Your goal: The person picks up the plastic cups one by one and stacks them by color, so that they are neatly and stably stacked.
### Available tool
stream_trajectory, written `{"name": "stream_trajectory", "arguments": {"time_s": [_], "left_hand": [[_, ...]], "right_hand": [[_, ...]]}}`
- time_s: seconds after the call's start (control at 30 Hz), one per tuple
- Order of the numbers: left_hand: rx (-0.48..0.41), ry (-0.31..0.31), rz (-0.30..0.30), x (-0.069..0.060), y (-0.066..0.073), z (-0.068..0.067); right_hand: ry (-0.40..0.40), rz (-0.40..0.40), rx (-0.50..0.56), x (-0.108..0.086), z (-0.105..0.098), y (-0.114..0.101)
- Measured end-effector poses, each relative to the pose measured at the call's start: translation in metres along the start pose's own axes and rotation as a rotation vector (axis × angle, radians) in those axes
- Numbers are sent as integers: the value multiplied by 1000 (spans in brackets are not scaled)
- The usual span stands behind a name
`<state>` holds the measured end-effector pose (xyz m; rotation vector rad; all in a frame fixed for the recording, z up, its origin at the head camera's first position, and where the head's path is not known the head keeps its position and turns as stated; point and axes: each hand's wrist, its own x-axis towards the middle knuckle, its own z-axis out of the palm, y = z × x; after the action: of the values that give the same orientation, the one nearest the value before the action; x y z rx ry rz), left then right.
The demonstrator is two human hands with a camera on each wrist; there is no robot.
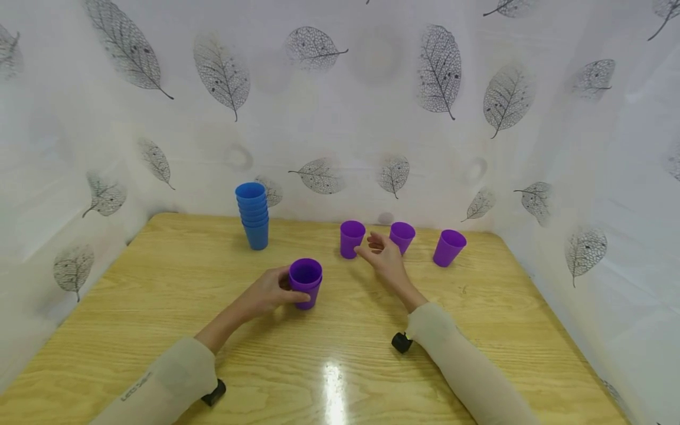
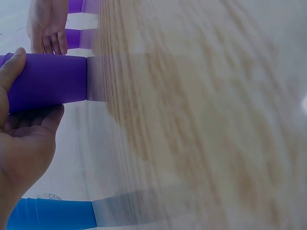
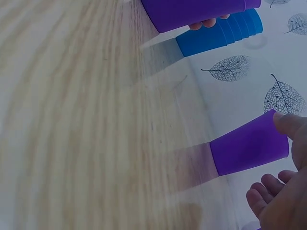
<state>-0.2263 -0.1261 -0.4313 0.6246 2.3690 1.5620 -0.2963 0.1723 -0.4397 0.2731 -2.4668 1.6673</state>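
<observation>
Two nested purple cups [image 1: 305, 286] stand upright near the middle of the table, gripped around the side by the left hand [image 1: 268, 293]. In the left wrist view that hand [image 2: 29, 143] has thumb and fingers on opposite sides of the purple cups [image 2: 53, 79]. The right hand [image 1: 386, 260] is beside a single purple cup [image 1: 350, 241], fingers apart and partly bent, with nothing held. In the right wrist view its thumb is at the rim of that cup [image 3: 252, 146]; whether it touches cannot be told. Behind the right hand stands another purple cup [image 1: 402, 235], partly hidden.
A stack of several blue cups [image 1: 257, 227] stands at the back left of the wooden table [image 1: 297, 378]. Farther right is one more purple cup [image 1: 449, 248]. A white curtain with leaf prints [image 1: 372, 130] hangs behind and along both sides.
</observation>
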Motion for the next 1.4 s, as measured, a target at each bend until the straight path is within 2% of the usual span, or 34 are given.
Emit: {"name": "stream_trajectory", "arguments": {"time_s": [0.3, 0.83, 1.2, 1.4], "left_hand": [[3, 8, -16, 0, 3, 0], [2, 9, 9, 1, -1, 1], [-42, -3, 13, -1, 0, 0], [-28, -2, 10, -1, 0, 0]], "right_hand": [[-2, -13, 12, 12, 14, 0], [50, 3, 22, 22, 33, -2], [62, -21, 16, 23, 35, -1], [53, -18, 25, 19, 30, -4]]}}
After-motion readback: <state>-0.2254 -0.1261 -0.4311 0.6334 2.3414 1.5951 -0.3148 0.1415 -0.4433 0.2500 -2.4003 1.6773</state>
